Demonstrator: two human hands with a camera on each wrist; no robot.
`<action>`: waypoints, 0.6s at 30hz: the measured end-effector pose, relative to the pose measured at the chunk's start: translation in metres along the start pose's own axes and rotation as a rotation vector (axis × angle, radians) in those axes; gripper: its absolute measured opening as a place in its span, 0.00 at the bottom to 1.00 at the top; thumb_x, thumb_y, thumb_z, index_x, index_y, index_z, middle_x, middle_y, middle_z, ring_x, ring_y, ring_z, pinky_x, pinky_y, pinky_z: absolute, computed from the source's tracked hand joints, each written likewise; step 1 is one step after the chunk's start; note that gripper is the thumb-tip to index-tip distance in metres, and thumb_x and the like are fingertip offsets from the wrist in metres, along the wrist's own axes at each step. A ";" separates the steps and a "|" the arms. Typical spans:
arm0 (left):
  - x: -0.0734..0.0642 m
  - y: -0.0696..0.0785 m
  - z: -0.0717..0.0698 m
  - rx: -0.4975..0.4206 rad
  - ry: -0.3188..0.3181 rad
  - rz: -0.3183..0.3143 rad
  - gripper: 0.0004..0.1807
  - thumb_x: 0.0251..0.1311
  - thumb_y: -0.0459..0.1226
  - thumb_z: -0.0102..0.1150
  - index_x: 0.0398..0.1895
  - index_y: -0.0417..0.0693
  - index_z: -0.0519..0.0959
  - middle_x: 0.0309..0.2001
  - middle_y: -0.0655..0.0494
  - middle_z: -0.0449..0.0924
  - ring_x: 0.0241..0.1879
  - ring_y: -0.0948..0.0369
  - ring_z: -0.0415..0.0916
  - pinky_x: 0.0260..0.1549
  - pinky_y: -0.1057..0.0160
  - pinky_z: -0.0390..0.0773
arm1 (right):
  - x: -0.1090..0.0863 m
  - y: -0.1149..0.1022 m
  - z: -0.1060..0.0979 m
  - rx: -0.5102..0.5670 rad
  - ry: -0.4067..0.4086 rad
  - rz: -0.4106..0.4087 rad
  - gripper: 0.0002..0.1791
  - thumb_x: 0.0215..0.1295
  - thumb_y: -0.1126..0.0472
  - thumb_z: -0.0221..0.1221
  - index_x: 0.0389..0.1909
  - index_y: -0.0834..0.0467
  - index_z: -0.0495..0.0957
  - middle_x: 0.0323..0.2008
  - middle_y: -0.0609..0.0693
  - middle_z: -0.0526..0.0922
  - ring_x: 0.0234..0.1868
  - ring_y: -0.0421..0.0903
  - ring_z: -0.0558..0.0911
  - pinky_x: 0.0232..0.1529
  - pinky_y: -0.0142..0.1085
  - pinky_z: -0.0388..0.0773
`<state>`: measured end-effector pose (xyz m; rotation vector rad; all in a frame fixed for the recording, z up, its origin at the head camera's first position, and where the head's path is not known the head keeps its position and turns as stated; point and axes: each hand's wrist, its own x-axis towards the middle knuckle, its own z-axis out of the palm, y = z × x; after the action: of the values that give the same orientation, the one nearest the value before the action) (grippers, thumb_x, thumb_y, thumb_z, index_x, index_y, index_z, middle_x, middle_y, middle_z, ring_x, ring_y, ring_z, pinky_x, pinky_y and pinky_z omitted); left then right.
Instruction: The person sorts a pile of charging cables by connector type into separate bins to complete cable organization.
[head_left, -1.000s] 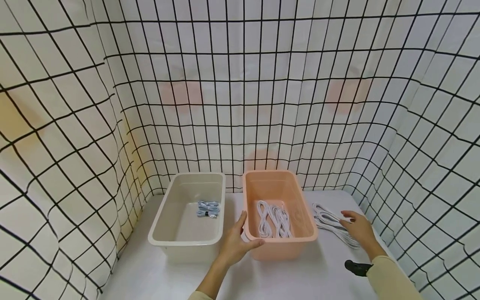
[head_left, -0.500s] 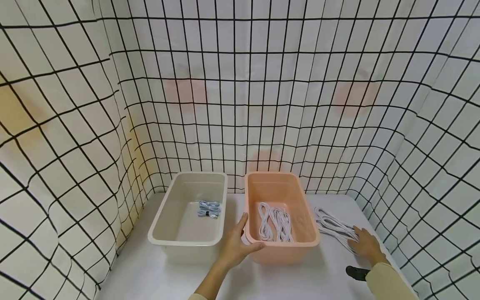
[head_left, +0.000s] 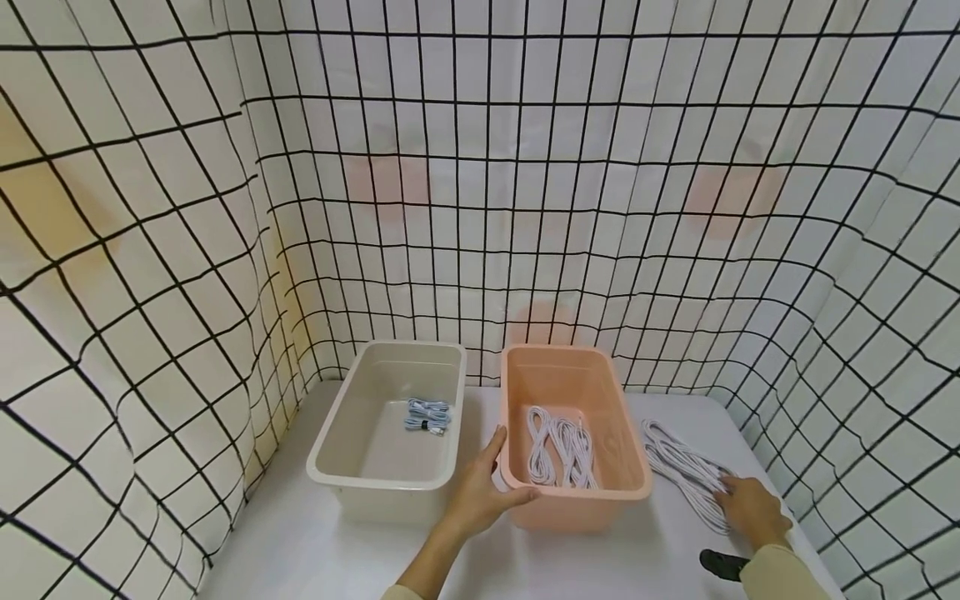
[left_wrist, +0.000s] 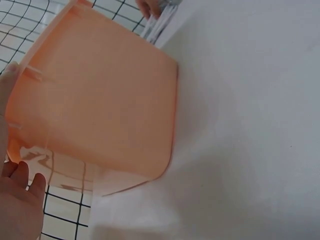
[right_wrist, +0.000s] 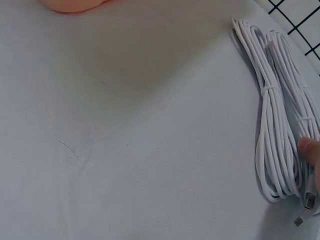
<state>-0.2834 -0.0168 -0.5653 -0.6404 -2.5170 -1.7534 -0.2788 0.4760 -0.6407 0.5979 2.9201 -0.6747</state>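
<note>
My left hand (head_left: 478,493) holds the near left corner of a peach plastic bin (head_left: 551,505), thumb along the front rim, fingers at the side wall. Bundled white cables (head_left: 542,454) lie inside it. To the right of the bin, two coiled white USB cable bundles lie side by side on the table. My right hand (head_left: 752,510) grips the right bundle (right_wrist: 295,85) near its end; in the right wrist view the thumb (right_wrist: 309,150) is on the strands and the other fingers are hidden. The left bundle (right_wrist: 274,145) lies alongside, metal plugs close to the hand.
A cream bin (head_left: 367,483) stands left of the peach one, with light blue cable bundles (head_left: 427,415) inside. Black wire grid (head_left: 465,208) walls the back and sides. A black strap end (head_left: 723,565) sticks out by the right sleeve.
My right hand has come down and rightward from hovering over the white cables onto the right bundle's near end. The left hand stays at the peach bin's corner. The head view has shifted slightly.
</note>
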 end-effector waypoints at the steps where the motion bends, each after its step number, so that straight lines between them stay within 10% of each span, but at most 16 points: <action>1: 0.000 0.000 0.000 -0.001 0.001 0.001 0.64 0.48 0.54 0.82 0.82 0.42 0.54 0.80 0.49 0.55 0.74 0.46 0.61 0.66 0.47 0.70 | -0.001 -0.001 0.000 0.004 0.014 0.013 0.27 0.72 0.54 0.60 0.65 0.67 0.74 0.65 0.78 0.66 0.57 0.85 0.67 0.47 0.79 0.64; 18: 0.001 0.002 0.001 0.013 -0.001 0.011 0.64 0.48 0.54 0.82 0.82 0.41 0.54 0.79 0.47 0.55 0.74 0.48 0.61 0.66 0.51 0.70 | -0.016 -0.014 -0.008 0.016 0.141 -0.039 0.25 0.73 0.53 0.57 0.60 0.69 0.76 0.60 0.77 0.74 0.55 0.80 0.72 0.44 0.71 0.69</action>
<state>-0.2831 -0.0154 -0.5632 -0.6531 -2.5186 -1.7328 -0.2696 0.4624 -0.6249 0.6153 3.0670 -0.6882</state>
